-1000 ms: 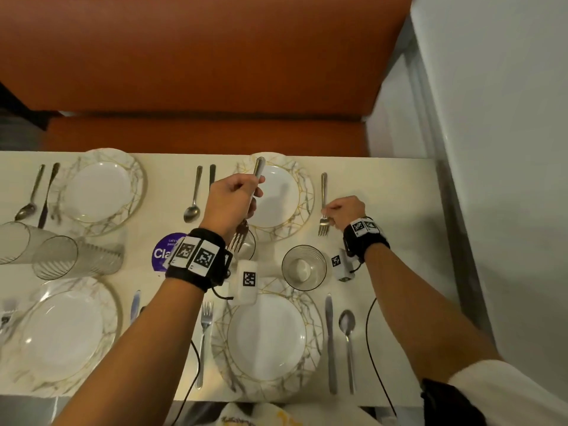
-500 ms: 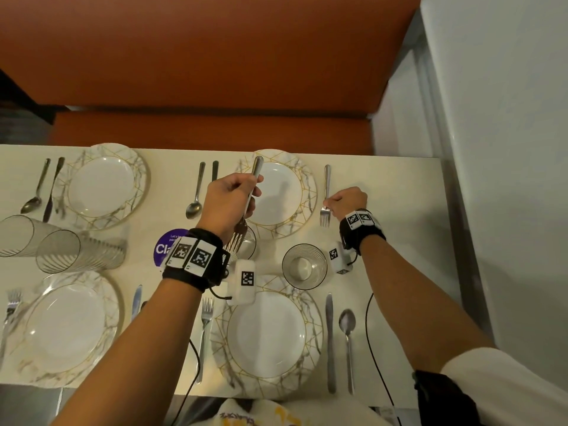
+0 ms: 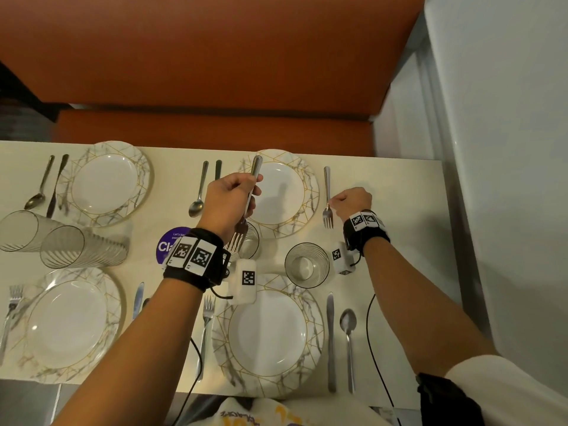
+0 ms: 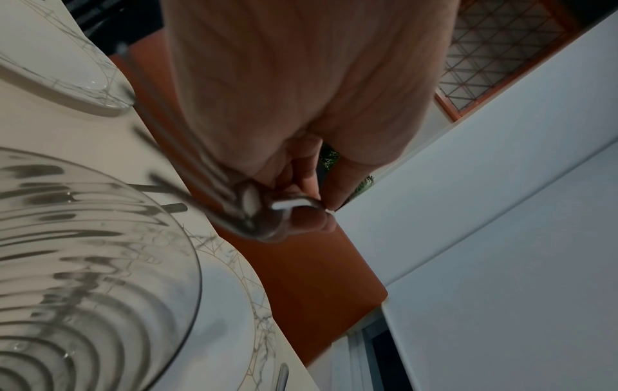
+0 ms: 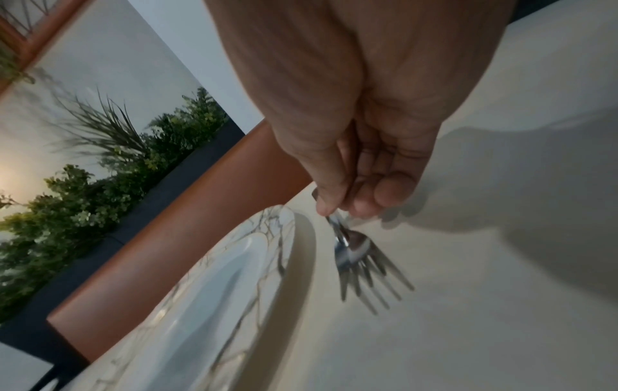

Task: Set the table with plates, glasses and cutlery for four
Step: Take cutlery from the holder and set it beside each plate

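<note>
right hand: my right hand (image 3: 352, 202) pinches the neck of a fork (image 3: 327, 196) between thumb and fingertips, fingers curled. the fork lies flat on the table (image 3: 399, 192) just right of the far right plate (image 3: 278, 192), tines toward me.
left hand: my left hand (image 3: 229, 204) is fisted round a second fork (image 3: 250, 192), held above the left part of that plate, handle away from me, tines over a glass (image 3: 250, 241).
what changed: against the frames from a second and half a second ago, the right hand sits at the same spot on the fork, and the fork looks much where it was, beside the plate. the left hand has stayed put with its spare fork. the view itself has tipped a little.
what it means: i judge this fork is placed and only being squared up; letting go is the next step.
far right setting: spoon (image 3: 198, 192) and a dark handle left of the plate, fork right.
near right setting: plate (image 3: 267, 330), fork (image 3: 206, 330) left, knife (image 3: 330, 339) and spoon (image 3: 349, 342) right, upright glass (image 3: 306, 265) above.
left side: two more plates (image 3: 106, 182) (image 3: 69, 324) with cutlery. two glasses (image 3: 70, 247) lie on their sides between them, not yet set out.
still to do: by my reading, the fork in my left hand wants a home, likely by the far left plate, where i can make out only a spoon and knife.
</note>
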Demonstrator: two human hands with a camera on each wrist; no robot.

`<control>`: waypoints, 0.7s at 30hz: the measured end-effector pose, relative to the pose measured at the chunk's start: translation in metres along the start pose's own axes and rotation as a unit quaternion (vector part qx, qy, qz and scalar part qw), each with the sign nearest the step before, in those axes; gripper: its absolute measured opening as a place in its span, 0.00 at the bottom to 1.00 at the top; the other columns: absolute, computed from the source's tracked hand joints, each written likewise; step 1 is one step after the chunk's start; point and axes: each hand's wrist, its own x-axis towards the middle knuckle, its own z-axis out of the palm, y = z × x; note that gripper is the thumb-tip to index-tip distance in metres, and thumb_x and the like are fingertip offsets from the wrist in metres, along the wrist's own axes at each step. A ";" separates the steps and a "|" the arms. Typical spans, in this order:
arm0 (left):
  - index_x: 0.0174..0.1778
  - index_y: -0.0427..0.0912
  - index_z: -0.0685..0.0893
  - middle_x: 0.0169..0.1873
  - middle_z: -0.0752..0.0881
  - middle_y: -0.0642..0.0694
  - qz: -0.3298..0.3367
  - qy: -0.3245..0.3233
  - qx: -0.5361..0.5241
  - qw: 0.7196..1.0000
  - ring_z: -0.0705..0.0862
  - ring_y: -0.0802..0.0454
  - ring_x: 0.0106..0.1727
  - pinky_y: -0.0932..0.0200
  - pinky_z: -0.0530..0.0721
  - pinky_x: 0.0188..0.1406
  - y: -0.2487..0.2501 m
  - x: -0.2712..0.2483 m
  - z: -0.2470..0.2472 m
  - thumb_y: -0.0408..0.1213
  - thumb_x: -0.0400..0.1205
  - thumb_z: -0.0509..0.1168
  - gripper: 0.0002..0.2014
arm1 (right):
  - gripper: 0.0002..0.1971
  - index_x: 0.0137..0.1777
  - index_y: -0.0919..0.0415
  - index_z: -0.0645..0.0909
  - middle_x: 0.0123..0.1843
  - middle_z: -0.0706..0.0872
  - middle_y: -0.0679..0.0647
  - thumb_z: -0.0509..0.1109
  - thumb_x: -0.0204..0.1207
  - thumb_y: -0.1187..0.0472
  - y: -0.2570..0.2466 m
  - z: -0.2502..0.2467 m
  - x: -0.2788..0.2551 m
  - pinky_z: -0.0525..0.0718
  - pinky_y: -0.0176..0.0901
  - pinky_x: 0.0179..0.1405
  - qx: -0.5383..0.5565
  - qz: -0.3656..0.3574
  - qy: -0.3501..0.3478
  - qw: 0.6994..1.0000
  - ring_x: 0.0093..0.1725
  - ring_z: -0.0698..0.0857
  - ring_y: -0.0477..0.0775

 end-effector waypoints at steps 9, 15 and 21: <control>0.62 0.43 0.92 0.42 0.84 0.46 0.019 -0.025 -0.002 1.000 0.83 0.50 0.41 0.54 0.87 0.43 0.003 -0.013 -0.022 0.32 0.87 0.67 0.11 | 0.08 0.44 0.58 0.93 0.40 0.94 0.52 0.72 0.77 0.59 -0.042 -0.055 -0.049 0.89 0.59 0.55 0.015 -0.146 0.093 0.985 0.43 0.92 0.56; 0.61 0.39 0.91 0.44 0.88 0.39 0.061 -0.050 -0.012 0.997 0.86 0.48 0.41 0.57 0.88 0.39 -0.003 -0.035 -0.063 0.33 0.87 0.70 0.09 | 0.08 0.56 0.54 0.90 0.43 0.92 0.45 0.70 0.83 0.56 -0.108 -0.073 -0.136 0.89 0.41 0.50 0.047 -0.250 0.092 0.963 0.39 0.87 0.37; 0.59 0.36 0.90 0.42 0.90 0.38 0.076 -0.061 -0.045 0.994 0.85 0.48 0.36 0.55 0.88 0.36 -0.019 -0.060 -0.140 0.33 0.85 0.73 0.09 | 0.06 0.53 0.56 0.90 0.40 0.92 0.46 0.72 0.81 0.59 -0.168 0.009 -0.229 0.88 0.39 0.43 0.080 -0.288 0.024 0.954 0.37 0.88 0.37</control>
